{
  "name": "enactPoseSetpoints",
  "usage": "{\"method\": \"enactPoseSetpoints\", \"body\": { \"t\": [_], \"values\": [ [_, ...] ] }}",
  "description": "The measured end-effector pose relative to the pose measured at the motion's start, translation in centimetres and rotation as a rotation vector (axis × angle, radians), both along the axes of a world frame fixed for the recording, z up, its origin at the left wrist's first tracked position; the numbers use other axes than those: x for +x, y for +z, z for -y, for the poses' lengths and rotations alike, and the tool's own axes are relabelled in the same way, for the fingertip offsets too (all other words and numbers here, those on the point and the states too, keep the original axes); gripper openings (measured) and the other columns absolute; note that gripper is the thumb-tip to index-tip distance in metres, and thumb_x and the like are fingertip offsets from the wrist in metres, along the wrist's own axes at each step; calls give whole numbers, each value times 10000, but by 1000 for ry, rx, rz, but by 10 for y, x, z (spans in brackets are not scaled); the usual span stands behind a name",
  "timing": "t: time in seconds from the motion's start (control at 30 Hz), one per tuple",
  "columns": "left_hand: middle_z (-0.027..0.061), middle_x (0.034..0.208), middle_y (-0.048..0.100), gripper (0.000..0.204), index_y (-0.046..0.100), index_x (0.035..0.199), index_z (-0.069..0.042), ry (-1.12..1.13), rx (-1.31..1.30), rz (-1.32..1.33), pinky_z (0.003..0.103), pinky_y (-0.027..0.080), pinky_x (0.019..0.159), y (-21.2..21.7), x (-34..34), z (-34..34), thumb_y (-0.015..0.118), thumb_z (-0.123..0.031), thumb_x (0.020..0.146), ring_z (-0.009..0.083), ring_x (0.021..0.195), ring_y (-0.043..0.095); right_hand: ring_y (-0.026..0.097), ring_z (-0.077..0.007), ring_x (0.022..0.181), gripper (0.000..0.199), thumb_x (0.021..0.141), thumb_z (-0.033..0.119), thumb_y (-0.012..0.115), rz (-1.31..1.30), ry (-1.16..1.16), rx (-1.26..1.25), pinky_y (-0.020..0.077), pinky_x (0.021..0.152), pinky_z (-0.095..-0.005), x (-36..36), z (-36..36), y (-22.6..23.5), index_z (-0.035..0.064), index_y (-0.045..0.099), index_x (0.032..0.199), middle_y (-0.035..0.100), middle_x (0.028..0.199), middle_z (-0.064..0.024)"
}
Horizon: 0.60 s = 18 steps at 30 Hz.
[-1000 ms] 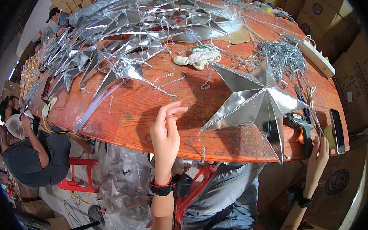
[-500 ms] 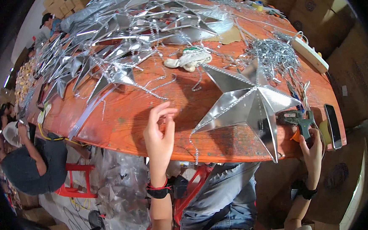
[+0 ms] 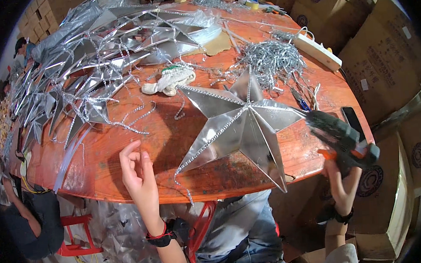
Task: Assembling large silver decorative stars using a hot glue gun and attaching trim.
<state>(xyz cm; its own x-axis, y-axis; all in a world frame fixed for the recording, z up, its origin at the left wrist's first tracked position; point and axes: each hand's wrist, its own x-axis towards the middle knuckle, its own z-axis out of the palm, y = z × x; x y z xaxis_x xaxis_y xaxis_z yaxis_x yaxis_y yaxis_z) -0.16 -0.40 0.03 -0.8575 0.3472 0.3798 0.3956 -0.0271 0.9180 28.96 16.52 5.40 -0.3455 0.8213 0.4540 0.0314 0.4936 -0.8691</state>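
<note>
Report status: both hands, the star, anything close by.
Left hand open, empty, above table edge. Right hand grips glue gun. Silver star flat, untouched. Phone beside gun.

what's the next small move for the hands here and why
Probably bring the glue gun in the right hand down to the silver star, while the left hand, raised and empty, steadies it. A bead strip hangs loose off the star's near point at the table edge.

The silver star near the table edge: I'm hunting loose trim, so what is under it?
The silver star lies on the orange table. A beaded strand trails from under its lower-left point over the edge. Anything beneath its raised middle is covered.
</note>
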Motion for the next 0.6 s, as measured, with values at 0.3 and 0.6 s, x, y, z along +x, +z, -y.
{"method": "enactPoseSetpoints", "body": {
  "t": [0.3,0.6],
  "values": [
    [5,772,414,178,537,1015,-25,79,-59,-190,201,353,597,-7,-4,-1,514,3,840,91,717,387,597,-161,723,298,722,8,661,292,18,240,456,667,-282,-37,-24,-4,5,553,999,610,806,-77],
    [35,802,449,179,537,990,-4,99,-85,-153,265,361,734,-5,-4,1,500,18,816,144,737,409,636,-179,712,203,738,8,637,299,85,242,461,667,-283,-46,-25,7,-2,565,928,657,753,-67]
  ]
}}
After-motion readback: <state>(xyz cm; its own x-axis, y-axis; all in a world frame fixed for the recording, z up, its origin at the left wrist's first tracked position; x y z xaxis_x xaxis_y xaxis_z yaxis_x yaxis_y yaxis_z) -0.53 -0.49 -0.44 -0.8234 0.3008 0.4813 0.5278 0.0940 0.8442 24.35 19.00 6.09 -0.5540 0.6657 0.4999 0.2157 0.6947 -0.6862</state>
